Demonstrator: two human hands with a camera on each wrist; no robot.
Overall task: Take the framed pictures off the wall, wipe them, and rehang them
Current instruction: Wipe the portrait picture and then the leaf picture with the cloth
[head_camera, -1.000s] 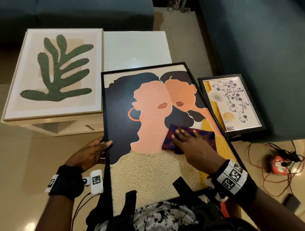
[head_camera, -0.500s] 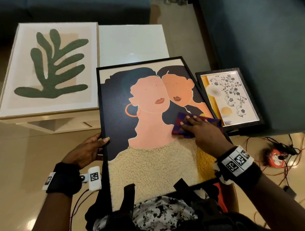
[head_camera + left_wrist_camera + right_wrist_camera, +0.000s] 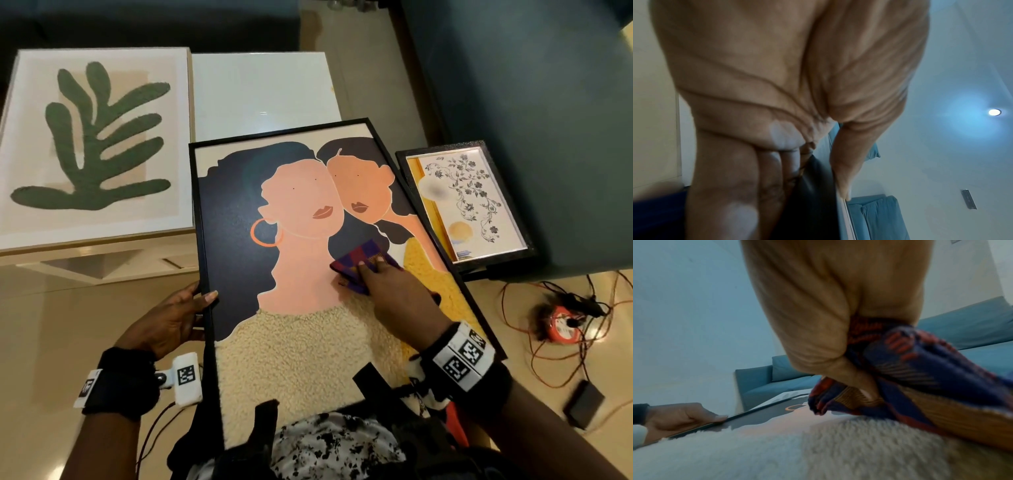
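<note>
A large black-framed picture of two women (image 3: 301, 342) lies tilted across my lap in the head view. My left hand (image 3: 198, 301) grips its left edge, thumb on the front and fingers underneath; the left wrist view shows the same left hand (image 3: 797, 162) on the dark frame edge (image 3: 818, 194). My right hand (image 3: 376, 277) holds a purple, red and orange cloth (image 3: 363, 255) and presses it on the glass near the picture's middle. In the right wrist view my thumb (image 3: 859, 382) is curled into the bunched cloth (image 3: 920, 369).
A light-framed leaf picture (image 3: 92, 144) lies on a white low table (image 3: 263, 89) at the back left. A small black-framed floral picture (image 3: 462, 202) leans by the teal sofa (image 3: 531, 85). An orange cable reel with wires (image 3: 561, 325) lies on the floor at right.
My right hand swept the cloth up toward the right side of the picture, then back left toward the front woman's neck. The left hand kept its hold on the frame edge.
</note>
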